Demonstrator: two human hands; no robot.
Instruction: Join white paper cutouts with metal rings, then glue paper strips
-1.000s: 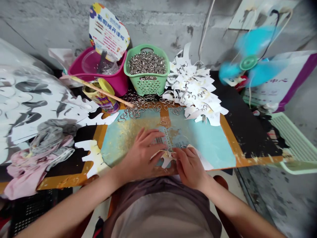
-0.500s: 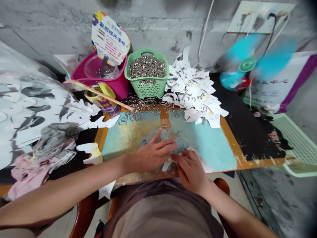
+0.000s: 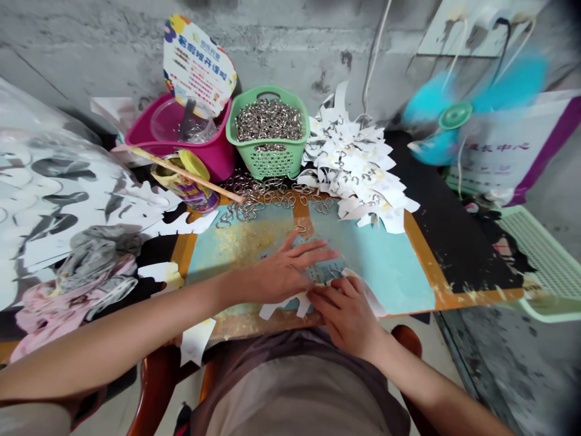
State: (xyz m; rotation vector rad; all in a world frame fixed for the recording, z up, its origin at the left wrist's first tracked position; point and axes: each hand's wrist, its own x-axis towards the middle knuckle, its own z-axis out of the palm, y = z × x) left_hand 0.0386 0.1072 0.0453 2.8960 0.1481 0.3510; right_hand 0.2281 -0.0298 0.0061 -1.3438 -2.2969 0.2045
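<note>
A white cut-out piece (image 3: 271, 309) of thin sheet material lies at the front edge of the light blue work mat (image 3: 390, 266). My left hand (image 3: 288, 275) rests palm down over its left part, fingers stretched out and apart. My right hand (image 3: 347, 312) has its fingers bent and pressed together on the piece's right part; the fingertips partly hide what is under them. Just beyond them a metal ring (image 3: 336, 274) shows by the piece. Past my left fingers, a single loose ring (image 3: 299, 229) lies on brown tape.
Loose metal rings (image 3: 267, 197) lie before a green basket (image 3: 272, 163) full of rings. Left of it stand a magenta bin (image 3: 222, 151) and a tin (image 3: 195, 194) with a stick across. White pieces with rings are piled (image 3: 358, 163) right. A fan (image 3: 455, 115) spins.
My left hand has flattened, its fingers reaching further right. More of the white piece shows below and left of it. My right hand stays nearly in place on the piece.
</note>
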